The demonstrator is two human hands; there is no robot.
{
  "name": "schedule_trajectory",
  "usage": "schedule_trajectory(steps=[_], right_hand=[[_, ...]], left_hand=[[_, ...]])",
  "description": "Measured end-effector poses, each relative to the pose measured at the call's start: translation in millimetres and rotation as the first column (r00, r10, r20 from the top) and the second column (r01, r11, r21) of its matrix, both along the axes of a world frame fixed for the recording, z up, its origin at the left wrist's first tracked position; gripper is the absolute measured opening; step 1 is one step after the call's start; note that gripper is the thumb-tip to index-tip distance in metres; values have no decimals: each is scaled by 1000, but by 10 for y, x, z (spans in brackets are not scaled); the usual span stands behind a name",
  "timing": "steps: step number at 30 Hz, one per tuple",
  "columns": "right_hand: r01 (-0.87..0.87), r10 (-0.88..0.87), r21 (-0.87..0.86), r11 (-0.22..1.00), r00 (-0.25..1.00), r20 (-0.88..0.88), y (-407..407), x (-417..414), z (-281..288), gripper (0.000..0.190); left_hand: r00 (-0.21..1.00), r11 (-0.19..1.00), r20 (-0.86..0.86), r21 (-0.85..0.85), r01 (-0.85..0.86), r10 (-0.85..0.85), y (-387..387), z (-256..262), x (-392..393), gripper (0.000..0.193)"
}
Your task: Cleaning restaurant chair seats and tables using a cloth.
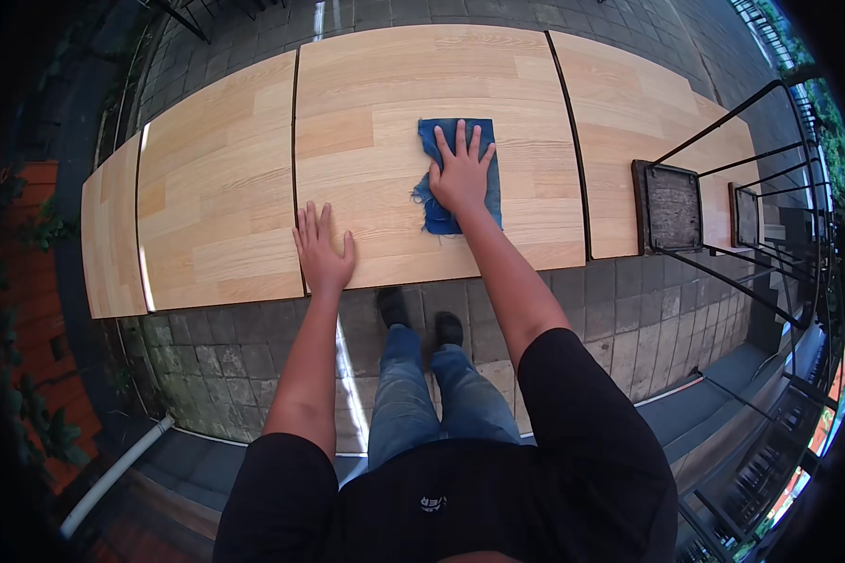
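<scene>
A frayed blue cloth (pixel 440 217) lies spread on the light wood tabletop (pixel 401 260), right of its middle. My right hand (pixel 460 172) presses flat on the cloth, fingers spread and pointing to the far edge. Some of the cloth's loose threads hang out at its left side. My left hand (pixel 323 248) rests palm down on the same tabletop near its front left corner, thumb apart, holding nothing. Its outer side is close to the dark gap between this tabletop and the one to the left.
More wooden tabletops (pixel 218 190) join in a row on both sides. At the right, upturned stools with black metal legs and dark square seats (pixel 674 207) rest on the tabletop. Grey paving (pixel 627 310) runs below, and a pale pipe (pixel 116 478) lies at the lower left.
</scene>
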State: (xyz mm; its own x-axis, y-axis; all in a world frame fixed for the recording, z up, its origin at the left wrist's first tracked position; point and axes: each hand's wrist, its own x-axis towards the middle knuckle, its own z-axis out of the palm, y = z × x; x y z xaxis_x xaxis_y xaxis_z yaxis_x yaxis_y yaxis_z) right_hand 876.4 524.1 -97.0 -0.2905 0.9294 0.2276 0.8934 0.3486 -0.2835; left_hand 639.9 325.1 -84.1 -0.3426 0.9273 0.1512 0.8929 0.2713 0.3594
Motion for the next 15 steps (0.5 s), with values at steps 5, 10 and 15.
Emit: schedule_trajectory(steps=[5, 10, 15], right_hand=[[-309, 302, -76, 948, 949, -93, -614, -655, 127, 74], [-464, 434, -176, 868, 882, -185, -1454, -100, 282, 75], [-298, 288, -208, 931, 954, -79, -1166, 827, 297, 70]], left_hand=[[1000, 1000, 5, 11, 6, -6, 17, -43, -19, 68], [1000, 1000, -7, -7, -3, 3, -102, -56, -125, 67], [1000, 1000, 6, 7, -9, 8, -89, -60, -86, 68]])
